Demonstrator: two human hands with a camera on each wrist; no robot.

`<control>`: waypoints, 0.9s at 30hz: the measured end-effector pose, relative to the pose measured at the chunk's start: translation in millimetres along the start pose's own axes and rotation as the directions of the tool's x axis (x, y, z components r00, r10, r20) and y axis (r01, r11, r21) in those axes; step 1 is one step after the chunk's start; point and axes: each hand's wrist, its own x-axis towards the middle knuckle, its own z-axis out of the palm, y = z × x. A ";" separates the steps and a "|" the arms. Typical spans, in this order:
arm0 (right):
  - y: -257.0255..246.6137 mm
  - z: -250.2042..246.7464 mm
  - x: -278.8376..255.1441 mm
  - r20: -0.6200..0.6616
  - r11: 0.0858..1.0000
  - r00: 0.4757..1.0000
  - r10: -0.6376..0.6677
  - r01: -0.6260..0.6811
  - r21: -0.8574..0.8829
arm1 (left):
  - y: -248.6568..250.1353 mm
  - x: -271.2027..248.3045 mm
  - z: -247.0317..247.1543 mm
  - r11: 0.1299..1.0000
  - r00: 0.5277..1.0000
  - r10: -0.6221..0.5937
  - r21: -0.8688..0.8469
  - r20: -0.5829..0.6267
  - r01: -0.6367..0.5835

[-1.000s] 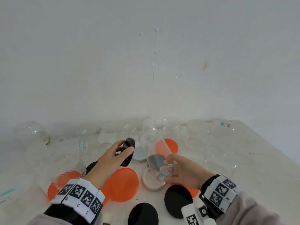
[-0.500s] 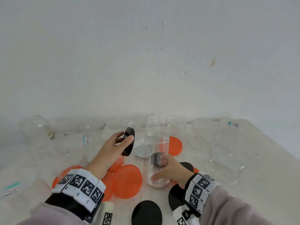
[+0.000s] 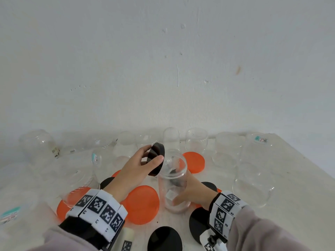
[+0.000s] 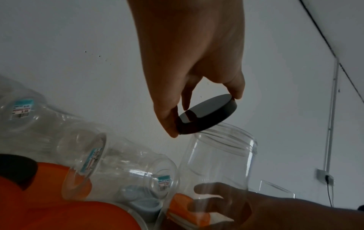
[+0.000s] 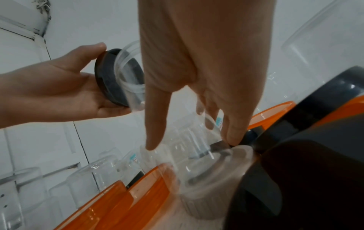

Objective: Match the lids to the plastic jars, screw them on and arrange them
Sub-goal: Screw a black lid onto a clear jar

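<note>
The tall clear jar (image 3: 173, 180) stands upright on the white table (image 3: 282, 178), long axis vertical, mouth up; it serves as the reference for all positions below. The right hand (image 3: 192, 193) grips the jar low on its wall, thumb and fingers curled round the base on the side nearest the person. The left hand (image 3: 139, 167) pinches the black lid (image 3: 157, 159) by its rim between thumb and fingertips, just left of and level with the jar mouth. The lid is tilted steeply, its flat face toward the left hand and its open side toward the jar; in the left wrist view its lower edge sits at the jar's threaded neck (image 4: 226, 137), touching or nearly so. Judgement: the lid must be levelled and centred over the mouth before threading, and the left hand is the nearer one to do this. The jar is thin, transparent, smooth plastic with moulded threads; the lid is a matte, opaque, shallow disc. Orange lids (image 3: 141, 203) and further black lids (image 3: 164, 239) lie flat in front of and left of the jar. Other clear jars (image 3: 196, 140) stand behind it, and 1 lies on its side to the left (image 4: 118, 168).
</note>
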 end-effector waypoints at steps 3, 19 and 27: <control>-9.5 -3.0 -2.7 -0.040 0.998 0.998 -0.056 0.057 0.025 | 1.9 0.5 2.8 1.000 1.000 0.003 0.001 0.014 -0.003; -14.7 -24.9 -8.6 -0.042 0.972 0.971 -0.235 0.233 -0.030 | 16.3 16.0 30.7 0.883 0.966 0.157 0.410 0.204 -0.230; -10.3 -22.6 -6.9 -0.027 0.961 0.963 -0.268 0.265 -0.082 | 14.3 23.3 37.0 0.833 0.964 0.127 0.502 0.234 -0.231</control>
